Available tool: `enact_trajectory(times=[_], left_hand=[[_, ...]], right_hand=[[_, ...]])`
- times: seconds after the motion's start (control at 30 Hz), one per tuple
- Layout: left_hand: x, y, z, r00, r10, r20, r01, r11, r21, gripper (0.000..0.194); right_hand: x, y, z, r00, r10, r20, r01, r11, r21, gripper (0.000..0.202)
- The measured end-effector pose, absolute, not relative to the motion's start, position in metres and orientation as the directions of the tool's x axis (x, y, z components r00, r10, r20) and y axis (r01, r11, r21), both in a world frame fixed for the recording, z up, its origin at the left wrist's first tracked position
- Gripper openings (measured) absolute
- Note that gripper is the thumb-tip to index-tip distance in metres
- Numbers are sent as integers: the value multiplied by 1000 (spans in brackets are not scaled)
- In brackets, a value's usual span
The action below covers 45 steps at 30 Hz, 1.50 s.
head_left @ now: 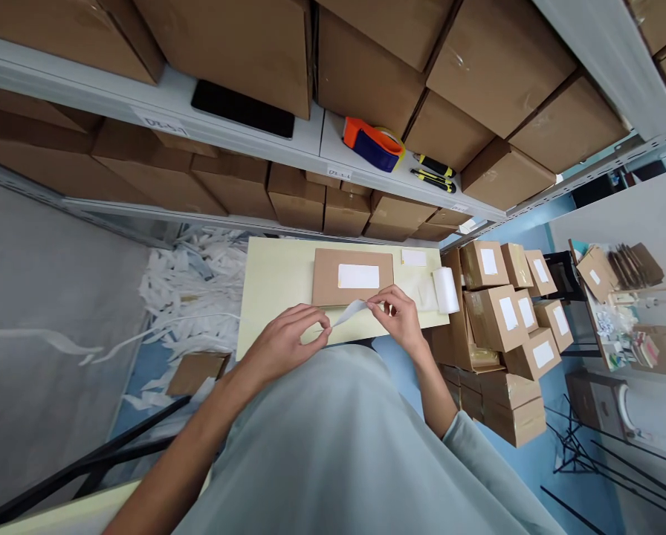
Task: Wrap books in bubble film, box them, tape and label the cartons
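Observation:
Between my hands a thin white paper strip (pixel 351 312) is stretched, curved and tilted up to the right. My right hand (pixel 397 316) pinches its right end between thumb and forefinger. At the lower left end, my left hand (pixel 296 334) has its thumb and forefinger closed on the strip's tip. Just beyond the strip, a flat brown cardboard box (pixel 327 269) lies on the pale yellow table (pixel 274 275), with a white label (pixel 358 276) on its top. A roll of white labels (pixel 445 290) lies at the table's right end, near a small white label (pixel 414 258).
Above the table, a grey shelf (pixel 325 152) holds cardboard boxes, a black phone (pixel 244 109), an orange and blue tape dispenser (pixel 373 143) and cutters (pixel 433 172). Labelled boxes (pixel 494 319) are stacked at right. Paper strips (pixel 199 282) heap on the floor at left.

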State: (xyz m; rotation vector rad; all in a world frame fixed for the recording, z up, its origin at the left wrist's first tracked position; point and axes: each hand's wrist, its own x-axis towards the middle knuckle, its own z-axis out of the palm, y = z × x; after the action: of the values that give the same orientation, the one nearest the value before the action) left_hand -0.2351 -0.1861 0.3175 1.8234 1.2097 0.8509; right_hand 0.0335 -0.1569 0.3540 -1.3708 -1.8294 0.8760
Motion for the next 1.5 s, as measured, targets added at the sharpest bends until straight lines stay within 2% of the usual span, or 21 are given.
enact_trajectory(times=[0.13, 0.23, 0.3, 0.37, 0.43, 0.53, 0.63, 0.7, 0.83, 1.1, 1.33, 1.5], left_hand=[[-222, -176, 293, 155, 988, -19, 416, -48, 908, 23], [-211, -165, 266, -58, 986, -157, 238, 167, 957, 34], [-204, -159, 250, -157, 954, -255, 53, 266, 963, 50], [-197, -157, 242, -165, 925, -343, -82, 334, 939, 59], [-190, -159, 242, -122, 912, -392, -122, 378, 918, 55], [-177, -166, 252, -130, 922, -365, -96, 355, 930, 41], [-164, -167, 264, -224, 927, -302, -109, 284, 953, 25], [-156, -163, 270, -287, 916, -282, -155, 246, 957, 20], [-145, -152, 276, -323, 905, -278, -195, 224, 955, 28], [-137, -128, 255, -365, 912, -189, 62, 226, 972, 41], [-144, -85, 209, -357, 911, -206, 218, 296, 930, 23], [-150, -73, 185, -309, 927, -215, 291, 307, 906, 21]], right_hand=[[33, -169, 353, -295, 939, 178, 683, 338, -648, 22], [24, -190, 348, -483, 851, 207, 689, 515, -510, 22], [22, -204, 348, -614, 762, 207, 610, 624, -488, 26], [26, -210, 353, -659, 724, 204, 536, 642, -548, 28], [38, -207, 361, -606, 770, 200, 487, 558, -672, 26], [62, -185, 372, -419, 897, 141, 390, 319, -864, 25], [82, -157, 371, -242, 970, 33, 292, 105, -951, 32], [90, -142, 364, -174, 984, -24, 261, 23, -965, 38], [100, -125, 347, -100, 991, -93, 210, -71, -975, 45], [115, -98, 298, -43, 973, -225, 131, -218, -967, 37], [100, -55, 217, 49, 961, -271, 146, -275, -950, 29], [96, -47, 188, 81, 956, -282, 232, -293, -927, 20]])
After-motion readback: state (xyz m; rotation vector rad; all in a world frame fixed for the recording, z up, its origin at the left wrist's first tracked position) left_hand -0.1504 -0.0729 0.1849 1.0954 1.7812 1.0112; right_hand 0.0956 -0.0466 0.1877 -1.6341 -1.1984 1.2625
